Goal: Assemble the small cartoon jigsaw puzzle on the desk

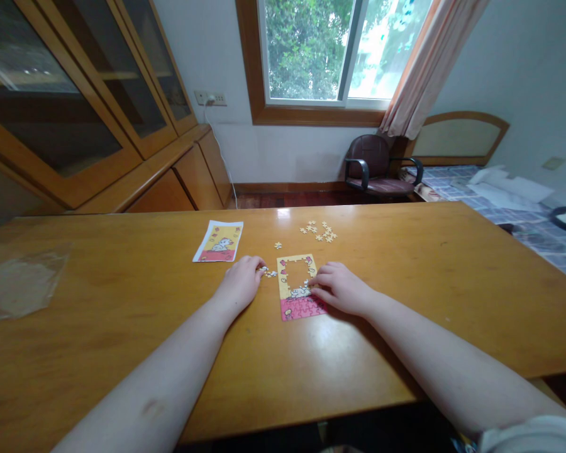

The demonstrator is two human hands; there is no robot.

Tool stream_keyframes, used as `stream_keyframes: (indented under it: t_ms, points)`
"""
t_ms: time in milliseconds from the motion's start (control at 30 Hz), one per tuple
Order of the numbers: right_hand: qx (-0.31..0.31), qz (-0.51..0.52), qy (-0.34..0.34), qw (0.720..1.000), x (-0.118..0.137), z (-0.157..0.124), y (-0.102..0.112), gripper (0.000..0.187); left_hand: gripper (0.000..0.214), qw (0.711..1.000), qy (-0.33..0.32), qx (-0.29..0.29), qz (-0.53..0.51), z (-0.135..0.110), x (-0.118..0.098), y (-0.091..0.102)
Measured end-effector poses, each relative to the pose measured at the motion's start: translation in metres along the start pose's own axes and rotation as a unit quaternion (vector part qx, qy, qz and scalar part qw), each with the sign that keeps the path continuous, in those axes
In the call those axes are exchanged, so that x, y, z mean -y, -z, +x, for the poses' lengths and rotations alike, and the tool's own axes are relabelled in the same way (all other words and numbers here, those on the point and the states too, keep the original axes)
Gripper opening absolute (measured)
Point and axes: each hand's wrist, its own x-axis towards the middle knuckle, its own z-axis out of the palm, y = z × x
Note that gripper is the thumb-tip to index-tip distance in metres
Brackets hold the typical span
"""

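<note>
A partly assembled jigsaw puzzle [302, 307] lies flat on the wooden table, with a pink lower part, a yellow border and a gap in its middle. My right hand [342, 288] rests over its right edge, fingertips closed round a small pale puzzle piece [306, 284] by the gap's lower right. To the left of the puzzle, my left hand [241, 281] lies with curled fingers, a puzzle piece at their tips. A few loose pale pieces [271, 274] sit between that hand and the puzzle.
Behind my left hand lies a printed reference picture [219, 242]. Several loose pieces [327, 234] are scattered beyond the puzzle, and a single piece [278, 245] sits nearer. A clear plastic bag [21, 283] is at the table's left. A chair [375, 163] stands beyond the table [429, 264].
</note>
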Motion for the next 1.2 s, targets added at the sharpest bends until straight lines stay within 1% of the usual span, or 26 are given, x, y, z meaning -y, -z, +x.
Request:
stream_keyframes:
  t_ms: [100,233,367,467,533,667,867,967,1067,1200]
  points:
    - [0.001,0.002,0.000,1.000,0.000,0.000,0.000,0.021,0.029,1.000,0.021,-0.020,-0.001,0.001,0.004,0.002]
    - [0.004,0.004,-0.002,1.000,0.000,0.000,0.001,0.021,0.036,0.994,0.040,-0.066,0.077,-0.007,0.001,0.013]
    - [0.004,0.004,0.001,1.000,0.001,0.000,0.002,0.022,0.031,0.988,0.042,-0.021,0.146,-0.020,-0.012,0.022]
    - [0.002,0.003,0.003,1.000,0.001,0.000,0.002,0.022,0.029,0.984,0.030,0.011,0.174,-0.026,-0.020,0.022]
    - [0.000,0.004,0.004,1.000,0.001,0.000,0.001,0.022,0.029,0.983,0.024,0.030,0.181,-0.028,-0.022,0.019]
    - [-0.002,0.009,0.006,1.000,0.000,0.000,0.000,0.021,0.027,0.983,0.024,0.044,0.174,-0.026,-0.019,0.016]
    - [-0.001,0.008,0.004,1.000,-0.001,-0.001,0.000,0.021,0.023,0.986,0.052,0.054,0.151,-0.023,-0.018,0.019]
    - [0.000,0.009,0.005,1.000,-0.001,-0.001,0.001,0.021,0.021,0.988,0.063,0.045,0.137,-0.024,-0.020,0.022]
    - [0.000,0.009,0.006,1.000,0.000,-0.001,0.001,0.020,0.016,0.992,0.051,0.033,0.109,-0.024,-0.020,0.024]
    - [0.000,0.011,0.006,1.000,0.000,0.000,0.001,0.020,0.016,0.996,0.042,0.015,0.074,-0.022,-0.018,0.023]
